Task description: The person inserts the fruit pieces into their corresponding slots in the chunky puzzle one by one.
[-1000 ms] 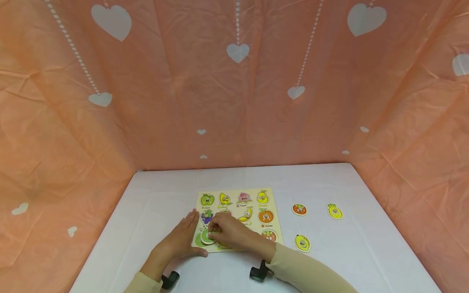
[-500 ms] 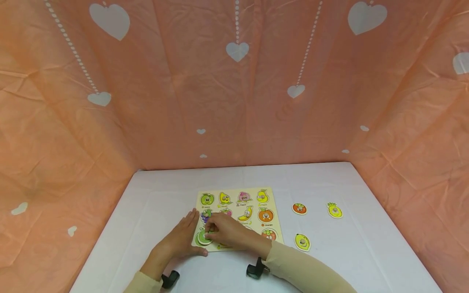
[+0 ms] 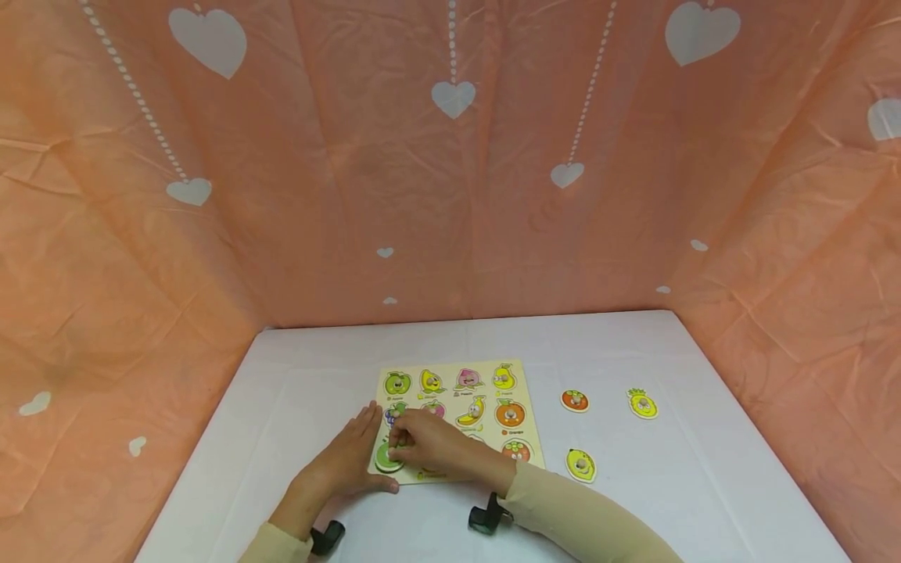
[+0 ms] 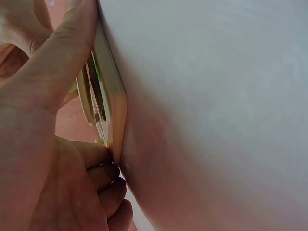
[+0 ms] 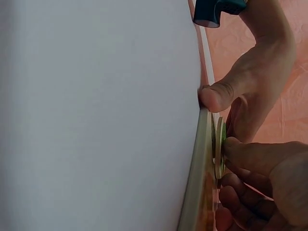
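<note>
My left hand lies at the near left corner of a cream wooden fruit puzzle board, fingers along its left edge and thumb at its front edge. My right hand reaches over the board and pinches a round green puzzle piece at the near left recess. In the right wrist view the piece stands slightly off the board's face, thumb and fingertips on it. Fruit pieces such as the apple, peach and orange sit in the board. My right hand hides part of the lower rows.
Right of the board lie three loose pieces on the white table: a red-orange one, a yellow lemon and a pineapple. Peach-coloured cloth with white hearts encloses the back and sides. Dark cameras sit at both wrists.
My right hand has shifted left with the green piece, which now lines up over the near left recess. The left hand and the loose pieces have stayed put.
</note>
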Demonstrator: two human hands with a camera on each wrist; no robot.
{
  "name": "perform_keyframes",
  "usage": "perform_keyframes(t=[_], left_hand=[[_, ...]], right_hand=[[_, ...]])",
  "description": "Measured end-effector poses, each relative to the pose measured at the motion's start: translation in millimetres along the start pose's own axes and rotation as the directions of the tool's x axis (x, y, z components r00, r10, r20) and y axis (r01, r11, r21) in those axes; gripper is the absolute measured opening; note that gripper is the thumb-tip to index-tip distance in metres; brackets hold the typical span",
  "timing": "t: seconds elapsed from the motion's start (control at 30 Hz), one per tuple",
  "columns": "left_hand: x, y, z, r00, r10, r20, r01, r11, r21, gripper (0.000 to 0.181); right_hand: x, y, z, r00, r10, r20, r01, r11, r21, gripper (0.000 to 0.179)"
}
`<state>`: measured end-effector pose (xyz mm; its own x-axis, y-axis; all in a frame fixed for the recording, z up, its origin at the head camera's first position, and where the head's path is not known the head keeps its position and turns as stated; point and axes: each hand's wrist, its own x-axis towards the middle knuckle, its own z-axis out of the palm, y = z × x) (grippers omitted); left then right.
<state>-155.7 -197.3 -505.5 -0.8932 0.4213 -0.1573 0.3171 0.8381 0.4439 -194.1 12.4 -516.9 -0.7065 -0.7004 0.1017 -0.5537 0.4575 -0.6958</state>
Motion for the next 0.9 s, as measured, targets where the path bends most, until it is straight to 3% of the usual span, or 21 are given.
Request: perform_keyframes(t=[0.37,0.6,0.9], left_hand=[[-1.7,2.1,-2.0,1.000,-0.003,0.004,0.003,1.000,-0.013,0.136],[1.1,-2.6,1.3,0.999,0.038,-0.019,-0.038,0.999,0.014,0.136],[-1.1,2.5,-2.3,1.000,0.006,-0.002,-0.006,1.000,0.002,0.135]], right_hand=[[-0.4,-1.1,3.4,0.999,0.026,0.019,-0.025,0.999,-0.029,0.011],[1.6,0.0,5.5,0.998,0.055,0.019,-0.054,0.996,-0.066,0.012],[0.7,-1.1,3.3,0.999,0.035,0.030,-0.032,0.997,-0.072,0.011]])
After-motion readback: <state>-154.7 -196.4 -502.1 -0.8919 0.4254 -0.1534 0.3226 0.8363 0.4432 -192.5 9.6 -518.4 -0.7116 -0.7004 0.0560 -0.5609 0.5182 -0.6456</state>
